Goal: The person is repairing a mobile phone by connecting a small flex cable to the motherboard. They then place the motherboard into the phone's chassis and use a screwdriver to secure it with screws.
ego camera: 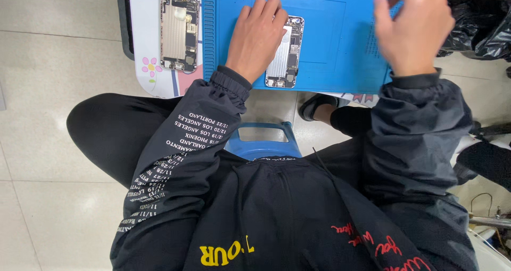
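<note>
Pinning the opened phone [285, 53] flat on the blue mat [324, 47] under your spread left hand [258, 34], you have its long axis running away from you, while your right hand [410, 26], loosely curled and seemingly empty, hovers well to its right.

We look down on a floor [48, 159] of large pale grey tiles with thin dark joints, lit evenly and softly glossy. At the top stands a small white bench [142, 31] with a dark edge and a pink flower printed near its corner. A blue plastic stool [264, 140] shows below it. Black plastic bags [481, 21] lie crumpled at the upper right, and a metal bar [489, 220] juts in low on the right.
</note>
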